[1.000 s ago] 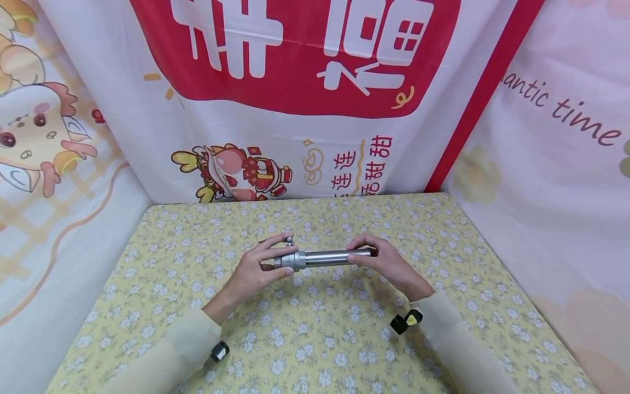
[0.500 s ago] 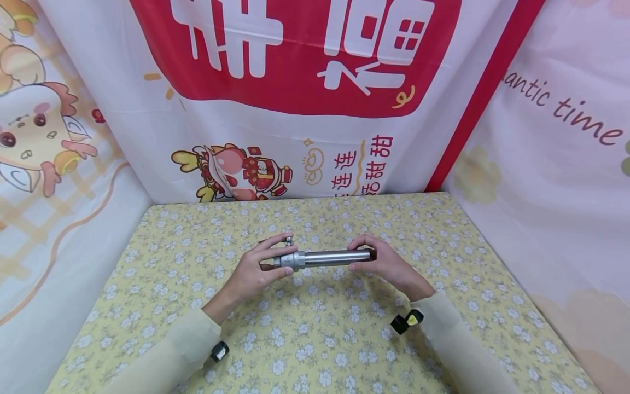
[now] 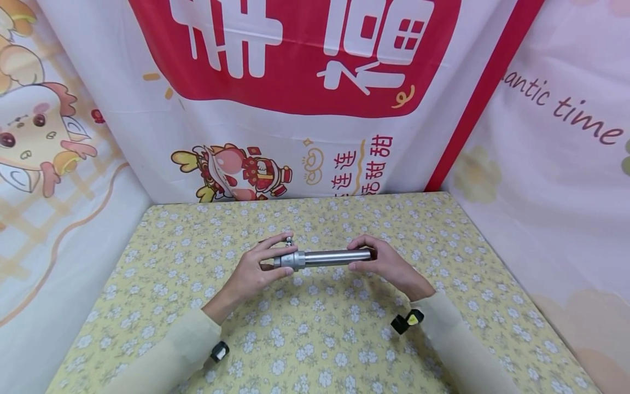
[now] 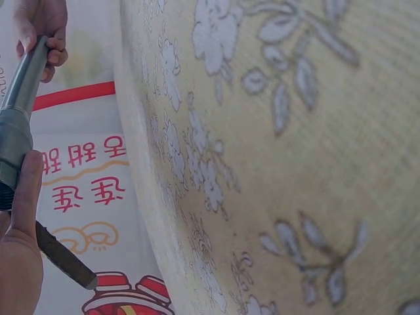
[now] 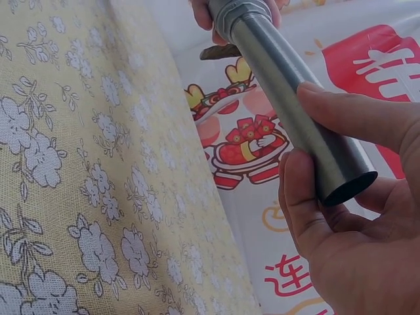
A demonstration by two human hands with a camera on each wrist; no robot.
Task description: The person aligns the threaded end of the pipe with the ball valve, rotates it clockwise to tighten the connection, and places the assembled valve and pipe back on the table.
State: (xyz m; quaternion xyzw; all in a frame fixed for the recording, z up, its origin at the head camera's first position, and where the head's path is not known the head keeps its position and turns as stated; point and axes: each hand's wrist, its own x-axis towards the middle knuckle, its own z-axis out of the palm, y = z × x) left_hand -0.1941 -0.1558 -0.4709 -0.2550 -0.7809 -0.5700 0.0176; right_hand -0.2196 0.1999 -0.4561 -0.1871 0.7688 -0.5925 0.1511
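My left hand [image 3: 252, 274] grips a grey metal ball valve [image 3: 289, 261], thumb on the near side and fingers over the far side. A small stem with a nut [image 3: 289, 241] rises by those fingers. From the valve a smooth steel pipe [image 3: 328, 258] runs to the right, joined to it in line. Near the pipe's free end my right hand [image 3: 390, 265] holds it between thumb and fingers. The right wrist view shows that hollow end [image 5: 351, 187] facing the camera. In the left wrist view a dark, flat lever [image 4: 65, 257] sticks out beside the left hand.
A table with a yellow floral cloth [image 3: 305, 334] lies under both hands. Behind it hangs a white and red printed curtain [image 3: 305, 104], with printed cloth walls [image 3: 551, 180] at the sides. Small black devices [image 3: 406, 322] are strapped at the wrists.
My right thumb has shifted from the top of the pipe to its near side since one second ago. The left hand and valve have stayed in place.
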